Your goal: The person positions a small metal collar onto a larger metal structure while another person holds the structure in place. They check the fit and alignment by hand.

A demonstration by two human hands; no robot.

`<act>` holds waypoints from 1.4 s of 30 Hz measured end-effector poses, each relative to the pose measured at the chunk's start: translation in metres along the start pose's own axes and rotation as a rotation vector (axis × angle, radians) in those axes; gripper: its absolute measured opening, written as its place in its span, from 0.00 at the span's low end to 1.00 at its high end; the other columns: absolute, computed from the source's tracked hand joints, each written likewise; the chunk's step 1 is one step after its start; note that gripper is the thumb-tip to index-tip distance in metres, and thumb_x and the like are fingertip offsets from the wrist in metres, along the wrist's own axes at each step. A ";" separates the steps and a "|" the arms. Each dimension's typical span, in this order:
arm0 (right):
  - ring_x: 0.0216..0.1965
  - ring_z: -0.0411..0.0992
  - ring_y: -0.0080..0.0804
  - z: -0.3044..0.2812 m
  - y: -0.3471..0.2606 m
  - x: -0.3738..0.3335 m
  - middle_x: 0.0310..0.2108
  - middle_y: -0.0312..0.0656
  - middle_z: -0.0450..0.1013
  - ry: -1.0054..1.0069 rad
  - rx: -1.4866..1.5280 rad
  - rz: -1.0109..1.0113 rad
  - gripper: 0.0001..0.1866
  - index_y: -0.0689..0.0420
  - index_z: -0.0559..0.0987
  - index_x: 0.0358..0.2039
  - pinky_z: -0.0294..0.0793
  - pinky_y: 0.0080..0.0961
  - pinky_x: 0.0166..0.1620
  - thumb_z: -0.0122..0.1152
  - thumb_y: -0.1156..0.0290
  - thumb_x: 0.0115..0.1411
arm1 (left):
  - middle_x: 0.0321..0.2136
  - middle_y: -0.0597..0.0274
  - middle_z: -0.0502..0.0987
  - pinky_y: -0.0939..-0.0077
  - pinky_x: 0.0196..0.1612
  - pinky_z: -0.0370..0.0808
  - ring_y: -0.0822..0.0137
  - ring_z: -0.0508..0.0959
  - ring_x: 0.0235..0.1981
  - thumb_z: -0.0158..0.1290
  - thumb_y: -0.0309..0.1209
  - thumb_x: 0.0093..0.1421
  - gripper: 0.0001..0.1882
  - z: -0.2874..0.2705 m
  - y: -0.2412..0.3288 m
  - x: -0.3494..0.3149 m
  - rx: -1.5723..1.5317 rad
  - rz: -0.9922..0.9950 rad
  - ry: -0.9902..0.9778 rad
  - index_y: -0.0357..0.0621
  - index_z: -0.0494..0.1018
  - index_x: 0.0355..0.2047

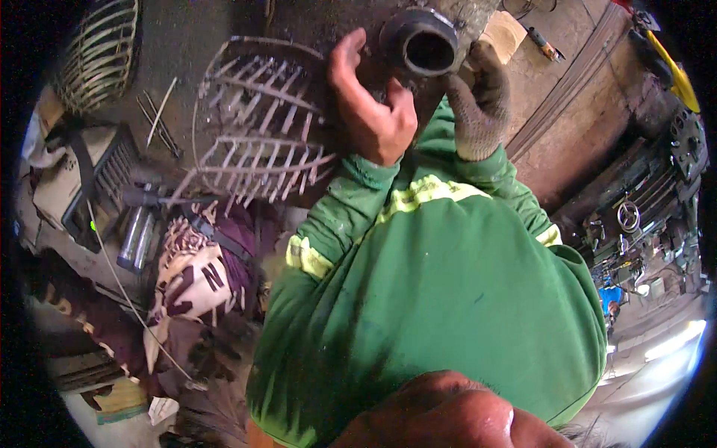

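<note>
A dark, round metal collar [430, 51] with a hollow centre stands between my hands on a worn surface [478, 13]. To its left is my bare left hand [377, 119], one finger stretched up and the thumb apart, holding nothing. My right hand [482, 104], in a grey knitted glove, curves beside the collar's right side. Its thumb tip lies close to the lower rim, with a gap between thumb and fingers; whether it touches the rim, I cannot tell. Left of my left hand is a blurred metal grate [258, 123] of crossed bars.
A second curved grate [97, 56] stands at the far left. Below it are a beige-and-black case [71, 183], a silver cylinder [139, 235] and patterned clothing [198, 280]. Right lie a pale block [504, 36], a tool [546, 45] and long rods [569, 82]; machinery with a handwheel [628, 216] stands beyond.
</note>
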State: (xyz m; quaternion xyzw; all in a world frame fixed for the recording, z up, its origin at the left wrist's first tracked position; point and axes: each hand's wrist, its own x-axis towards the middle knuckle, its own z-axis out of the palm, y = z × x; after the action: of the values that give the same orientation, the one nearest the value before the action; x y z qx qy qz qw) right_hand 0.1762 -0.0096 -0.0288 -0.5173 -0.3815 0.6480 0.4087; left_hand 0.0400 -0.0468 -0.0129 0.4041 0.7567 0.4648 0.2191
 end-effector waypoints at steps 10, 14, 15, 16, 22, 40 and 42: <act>0.53 0.73 0.33 -0.026 0.003 -0.022 0.55 0.47 0.72 0.015 0.060 -0.016 0.24 0.63 0.67 0.61 0.77 0.29 0.51 0.58 0.80 0.65 | 0.57 0.43 0.67 0.57 0.66 0.62 0.50 0.69 0.58 0.40 0.13 0.45 0.39 0.010 -0.001 -0.032 -0.067 0.073 0.103 0.31 0.54 0.63; 0.49 0.74 0.31 -0.020 0.006 -0.031 0.52 0.46 0.73 0.020 0.048 -0.066 0.24 0.63 0.70 0.59 0.77 0.27 0.48 0.60 0.81 0.63 | 0.56 0.43 0.67 0.56 0.66 0.61 0.50 0.68 0.58 0.40 0.15 0.44 0.40 0.009 -0.004 -0.036 -0.121 0.096 0.111 0.32 0.54 0.63; 0.46 0.74 0.29 -0.021 0.002 -0.034 0.50 0.45 0.74 0.026 0.033 -0.052 0.24 0.63 0.71 0.58 0.77 0.24 0.46 0.63 0.82 0.61 | 0.56 0.43 0.67 0.56 0.66 0.61 0.50 0.68 0.59 0.40 0.15 0.44 0.40 0.011 -0.001 -0.039 -0.139 0.088 0.119 0.33 0.54 0.63; 0.46 0.74 0.28 -0.019 -0.001 -0.037 0.50 0.44 0.74 0.032 0.062 -0.035 0.24 0.63 0.71 0.58 0.77 0.24 0.46 0.63 0.83 0.60 | 0.56 0.43 0.67 0.56 0.66 0.60 0.50 0.68 0.59 0.40 0.15 0.43 0.40 0.013 0.001 -0.040 -0.158 0.079 0.127 0.33 0.54 0.63; 0.49 0.73 0.28 -0.025 0.008 -0.035 0.48 0.42 0.76 0.047 -0.029 -0.095 0.26 0.63 0.74 0.56 0.75 0.25 0.51 0.66 0.84 0.56 | 0.56 0.43 0.67 0.57 0.66 0.60 0.49 0.68 0.58 0.40 0.15 0.43 0.40 0.016 0.003 -0.043 -0.114 0.111 0.101 0.32 0.55 0.62; 0.52 0.73 0.33 -0.018 -0.007 -0.037 0.59 0.47 0.68 -0.069 -0.256 -0.163 0.23 0.60 0.77 0.56 0.75 0.25 0.52 0.62 0.83 0.59 | 0.52 0.41 0.71 0.56 0.68 0.57 0.49 0.70 0.57 0.41 0.14 0.43 0.41 -0.002 0.016 -0.047 -0.117 0.125 0.051 0.30 0.50 0.63; 0.52 0.73 0.32 -0.016 -0.009 -0.033 0.60 0.47 0.67 -0.083 -0.255 -0.121 0.22 0.60 0.77 0.56 0.76 0.25 0.50 0.62 0.81 0.60 | 0.52 0.41 0.71 0.56 0.68 0.57 0.48 0.70 0.57 0.41 0.14 0.43 0.41 -0.001 0.012 -0.044 -0.099 0.121 0.028 0.30 0.50 0.63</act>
State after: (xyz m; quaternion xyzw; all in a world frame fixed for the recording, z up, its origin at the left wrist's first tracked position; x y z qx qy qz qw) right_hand 0.1978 -0.0355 -0.0117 -0.5138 -0.5075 0.5895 0.3618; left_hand 0.0698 -0.0801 -0.0040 0.4312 0.7100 0.5197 0.1996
